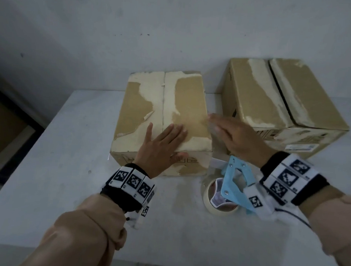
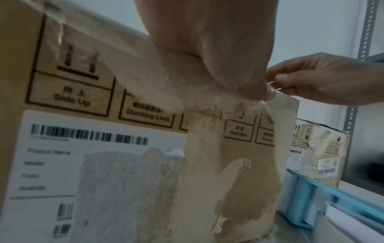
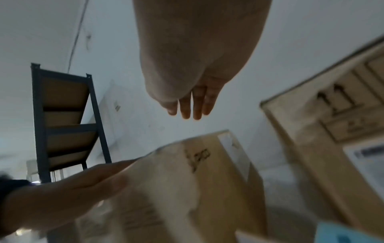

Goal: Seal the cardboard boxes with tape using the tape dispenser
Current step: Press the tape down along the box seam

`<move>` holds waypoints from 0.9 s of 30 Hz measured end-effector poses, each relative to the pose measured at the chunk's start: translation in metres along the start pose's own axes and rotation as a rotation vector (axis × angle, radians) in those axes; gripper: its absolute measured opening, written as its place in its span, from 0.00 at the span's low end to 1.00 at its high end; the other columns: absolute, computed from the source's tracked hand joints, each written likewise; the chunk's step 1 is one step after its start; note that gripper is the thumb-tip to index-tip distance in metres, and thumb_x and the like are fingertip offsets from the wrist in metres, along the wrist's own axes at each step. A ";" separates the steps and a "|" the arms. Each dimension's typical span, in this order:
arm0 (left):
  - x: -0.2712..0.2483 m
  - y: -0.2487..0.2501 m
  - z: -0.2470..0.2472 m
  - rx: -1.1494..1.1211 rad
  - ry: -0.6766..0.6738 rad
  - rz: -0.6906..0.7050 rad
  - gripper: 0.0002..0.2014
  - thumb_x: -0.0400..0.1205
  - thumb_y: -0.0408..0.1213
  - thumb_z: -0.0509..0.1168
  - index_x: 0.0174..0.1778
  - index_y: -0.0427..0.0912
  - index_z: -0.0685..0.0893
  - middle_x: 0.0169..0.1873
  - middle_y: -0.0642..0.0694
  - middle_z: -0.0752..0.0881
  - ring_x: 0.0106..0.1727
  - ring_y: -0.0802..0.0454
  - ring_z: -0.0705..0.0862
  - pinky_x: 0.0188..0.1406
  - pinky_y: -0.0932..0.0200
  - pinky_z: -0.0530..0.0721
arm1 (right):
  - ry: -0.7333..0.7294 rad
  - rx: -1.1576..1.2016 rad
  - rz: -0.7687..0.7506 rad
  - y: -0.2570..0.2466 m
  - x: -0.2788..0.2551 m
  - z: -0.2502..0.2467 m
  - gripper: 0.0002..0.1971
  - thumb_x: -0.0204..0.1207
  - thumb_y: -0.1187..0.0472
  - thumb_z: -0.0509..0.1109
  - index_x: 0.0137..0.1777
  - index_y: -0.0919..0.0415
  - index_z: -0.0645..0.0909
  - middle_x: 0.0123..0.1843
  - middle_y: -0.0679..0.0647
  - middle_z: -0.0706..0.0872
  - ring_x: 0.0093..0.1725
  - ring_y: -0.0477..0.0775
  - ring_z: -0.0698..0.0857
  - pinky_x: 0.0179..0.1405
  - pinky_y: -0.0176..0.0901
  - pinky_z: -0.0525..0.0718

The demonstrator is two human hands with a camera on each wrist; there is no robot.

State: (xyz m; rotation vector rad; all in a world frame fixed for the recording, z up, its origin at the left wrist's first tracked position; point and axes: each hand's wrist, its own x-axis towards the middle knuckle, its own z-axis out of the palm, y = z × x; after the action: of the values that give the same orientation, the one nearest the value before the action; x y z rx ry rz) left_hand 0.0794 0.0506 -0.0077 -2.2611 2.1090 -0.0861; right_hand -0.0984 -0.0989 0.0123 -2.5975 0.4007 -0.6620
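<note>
A worn cardboard box [image 1: 161,111] stands mid-table, its top flaps closed. My left hand [image 1: 166,140] lies flat on the near part of the top, fingers straight and thumb over the front edge. My right hand [image 1: 231,135], blurred, has straight fingers [image 3: 193,105] at the box's upper right edge. A second, larger box [image 1: 284,102] stands at the back right with a dark gap between its flaps. The blue tape dispenser [image 1: 235,182] with its roll lies on the table under my right wrist, held by neither hand.
The white table [image 1: 68,147] meets a pale wall behind the boxes. A dark metal shelf rack [image 3: 66,123] stands off to the left. A narrow gap separates the two boxes. A printed label [image 2: 62,164] covers the near box's front face.
</note>
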 end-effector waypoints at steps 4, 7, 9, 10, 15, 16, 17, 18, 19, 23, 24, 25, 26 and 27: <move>-0.001 0.001 -0.001 -0.015 -0.071 -0.006 0.37 0.83 0.59 0.30 0.68 0.44 0.79 0.66 0.47 0.82 0.65 0.50 0.83 0.56 0.28 0.76 | -0.101 0.199 0.168 -0.023 -0.018 0.048 0.39 0.76 0.31 0.45 0.80 0.53 0.43 0.81 0.49 0.45 0.80 0.44 0.45 0.79 0.50 0.50; -0.001 -0.001 0.003 0.010 -0.060 -0.017 0.34 0.83 0.59 0.31 0.70 0.45 0.73 0.67 0.47 0.81 0.65 0.50 0.82 0.58 0.30 0.77 | 0.084 0.369 0.251 -0.027 -0.023 0.079 0.37 0.79 0.37 0.49 0.78 0.49 0.32 0.83 0.57 0.37 0.82 0.53 0.41 0.79 0.65 0.51; -0.001 0.000 0.002 0.022 -0.083 -0.018 0.33 0.83 0.59 0.31 0.70 0.45 0.72 0.67 0.47 0.81 0.65 0.50 0.82 0.58 0.30 0.77 | 0.214 0.527 0.334 -0.035 -0.020 0.084 0.38 0.80 0.40 0.52 0.77 0.50 0.30 0.83 0.54 0.37 0.82 0.51 0.42 0.79 0.64 0.51; 0.000 -0.001 0.000 0.034 -0.095 -0.018 0.34 0.83 0.59 0.31 0.69 0.45 0.74 0.67 0.47 0.82 0.65 0.50 0.82 0.58 0.30 0.77 | 0.242 0.591 0.368 -0.040 -0.018 0.084 0.38 0.80 0.43 0.54 0.76 0.49 0.30 0.82 0.46 0.35 0.81 0.44 0.41 0.80 0.58 0.49; -0.002 -0.002 0.000 -0.005 -0.102 -0.006 0.38 0.83 0.59 0.30 0.65 0.43 0.81 0.65 0.46 0.83 0.63 0.49 0.84 0.55 0.28 0.77 | 0.150 0.723 0.456 -0.046 -0.023 0.073 0.43 0.79 0.48 0.57 0.74 0.51 0.24 0.74 0.33 0.32 0.70 0.18 0.37 0.79 0.43 0.46; -0.002 -0.001 -0.004 -0.008 -0.079 -0.018 0.39 0.83 0.59 0.30 0.66 0.43 0.81 0.66 0.45 0.83 0.64 0.49 0.83 0.57 0.28 0.77 | 0.089 0.738 0.477 -0.045 -0.026 0.068 0.44 0.79 0.45 0.57 0.75 0.53 0.23 0.76 0.37 0.33 0.72 0.22 0.39 0.80 0.45 0.46; -0.002 -0.002 -0.008 -0.018 -0.074 -0.027 0.40 0.82 0.61 0.29 0.69 0.42 0.78 0.69 0.45 0.79 0.68 0.49 0.80 0.61 0.29 0.74 | 0.023 0.733 0.493 -0.043 -0.029 0.063 0.46 0.78 0.42 0.58 0.75 0.53 0.22 0.78 0.40 0.33 0.75 0.28 0.40 0.80 0.49 0.47; 0.000 -0.003 -0.011 -0.045 -0.087 -0.020 0.42 0.79 0.64 0.28 0.75 0.43 0.70 0.75 0.45 0.72 0.74 0.50 0.73 0.69 0.30 0.67 | -0.029 0.677 0.504 -0.041 -0.032 0.057 0.47 0.76 0.39 0.58 0.76 0.52 0.23 0.80 0.43 0.33 0.77 0.35 0.39 0.80 0.53 0.48; 0.001 -0.008 -0.011 -0.099 -0.104 -0.001 0.45 0.74 0.68 0.29 0.80 0.44 0.59 0.81 0.46 0.60 0.80 0.52 0.62 0.76 0.34 0.56 | -0.051 0.592 0.504 -0.039 -0.033 0.051 0.47 0.76 0.37 0.58 0.77 0.51 0.25 0.81 0.45 0.33 0.79 0.40 0.38 0.80 0.57 0.46; -0.012 -0.027 -0.020 -0.226 -0.075 -0.016 0.49 0.66 0.74 0.34 0.81 0.49 0.50 0.82 0.50 0.47 0.81 0.59 0.42 0.78 0.39 0.43 | 0.044 0.336 0.366 -0.039 -0.018 0.032 0.42 0.73 0.39 0.57 0.79 0.48 0.35 0.80 0.43 0.34 0.78 0.40 0.33 0.79 0.55 0.35; -0.018 -0.032 -0.019 -0.129 -0.043 0.002 0.48 0.69 0.73 0.32 0.80 0.48 0.57 0.82 0.49 0.55 0.81 0.56 0.49 0.77 0.35 0.48 | 0.044 0.262 0.300 -0.041 -0.011 0.032 0.40 0.74 0.41 0.57 0.79 0.49 0.40 0.79 0.43 0.35 0.77 0.38 0.34 0.78 0.53 0.34; -0.024 -0.036 -0.021 -0.077 -0.016 -0.004 0.48 0.71 0.73 0.30 0.78 0.46 0.64 0.79 0.47 0.63 0.80 0.51 0.57 0.75 0.32 0.54 | 0.028 0.181 0.229 -0.043 -0.004 0.035 0.37 0.76 0.40 0.56 0.80 0.51 0.45 0.79 0.45 0.36 0.78 0.38 0.35 0.77 0.51 0.34; -0.030 -0.042 -0.022 -0.063 -0.012 -0.023 0.50 0.71 0.74 0.28 0.77 0.46 0.66 0.78 0.47 0.66 0.80 0.48 0.61 0.74 0.31 0.55 | -0.002 0.096 0.154 -0.047 0.002 0.040 0.36 0.77 0.38 0.54 0.80 0.54 0.51 0.80 0.48 0.39 0.79 0.41 0.38 0.77 0.51 0.35; -0.035 -0.050 -0.022 -0.064 -0.038 -0.058 0.53 0.67 0.77 0.25 0.79 0.47 0.63 0.80 0.48 0.62 0.81 0.48 0.58 0.76 0.33 0.52 | -0.034 0.016 0.085 -0.051 0.007 0.049 0.36 0.77 0.36 0.50 0.80 0.57 0.55 0.81 0.51 0.41 0.80 0.46 0.40 0.77 0.51 0.36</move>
State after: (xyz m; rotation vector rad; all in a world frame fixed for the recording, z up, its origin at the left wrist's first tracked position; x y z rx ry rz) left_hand 0.1256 0.0895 0.0173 -2.3403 2.0569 0.0217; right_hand -0.0586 -0.0409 -0.0002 -2.5570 0.4906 -0.5888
